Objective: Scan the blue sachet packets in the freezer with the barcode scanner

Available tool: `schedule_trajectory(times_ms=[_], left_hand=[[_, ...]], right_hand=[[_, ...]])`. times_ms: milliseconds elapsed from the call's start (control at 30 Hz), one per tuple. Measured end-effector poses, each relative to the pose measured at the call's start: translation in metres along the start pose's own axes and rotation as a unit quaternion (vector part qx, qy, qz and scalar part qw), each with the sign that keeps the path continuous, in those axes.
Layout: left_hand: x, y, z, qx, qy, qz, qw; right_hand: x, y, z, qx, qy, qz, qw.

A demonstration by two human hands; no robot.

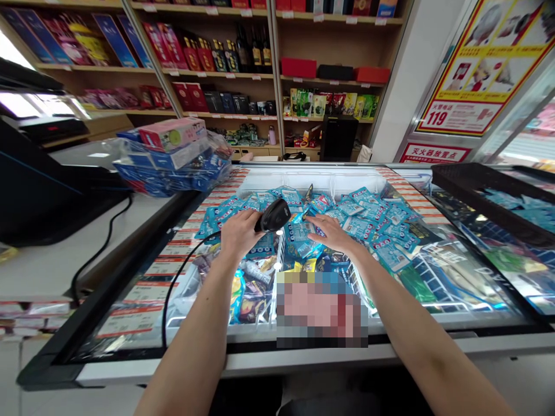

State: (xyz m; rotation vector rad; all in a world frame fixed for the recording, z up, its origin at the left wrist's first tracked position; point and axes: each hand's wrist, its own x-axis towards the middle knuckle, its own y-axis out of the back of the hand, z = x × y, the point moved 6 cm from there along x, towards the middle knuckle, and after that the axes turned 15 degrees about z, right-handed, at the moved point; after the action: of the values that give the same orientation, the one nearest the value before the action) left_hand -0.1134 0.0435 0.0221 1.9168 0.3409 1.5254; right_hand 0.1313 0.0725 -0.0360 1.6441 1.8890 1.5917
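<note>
My left hand (240, 234) is wrapped around a black corded barcode scanner (276, 215), whose head points right over the chest freezer. Its black cable (178, 271) curves down to the left. To the right, my right hand (332, 232) has its fingers stretched forward and thumb apart, at a small blue-and-yellow packet (298, 218). Whether the fingertips pinch that packet is hard to see. Many flat blue packets (359, 208) lie spread in a loose layer around both hands. Below them, other wrapped frozen treats (254, 297) show between white wire dividers (281, 251).
Price labels line the freezer's left side (143, 300). Plastic-wrapped boxes (173, 153) sit on the counter at left, near a dark machine (34, 167). A black tray (489, 196) rests at right. Shelves (225, 72) of goods stand behind. A blurred patch covers the front middle.
</note>
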Motion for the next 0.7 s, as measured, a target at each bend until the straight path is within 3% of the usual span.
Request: schedule_trajectory(times_ms=[300,533,700], left_hand=[[0.001,-0.001,0.006,-0.035,-0.019,-0.014,0.999],[0.003,-0.004,0.021,-0.069,-0.064,-0.038,0.995],[0.005,-0.004,0.033,-0.082,-0.069,-0.043,0.993]], right_hand=[[0.003,0.01,0.01,0.04,-0.042,0.108,0.993],[0.001,0.023,0.022,0.058,-0.106,0.212,0.97],[0.005,0.018,0.031,0.106,-0.125,0.225,0.96]])
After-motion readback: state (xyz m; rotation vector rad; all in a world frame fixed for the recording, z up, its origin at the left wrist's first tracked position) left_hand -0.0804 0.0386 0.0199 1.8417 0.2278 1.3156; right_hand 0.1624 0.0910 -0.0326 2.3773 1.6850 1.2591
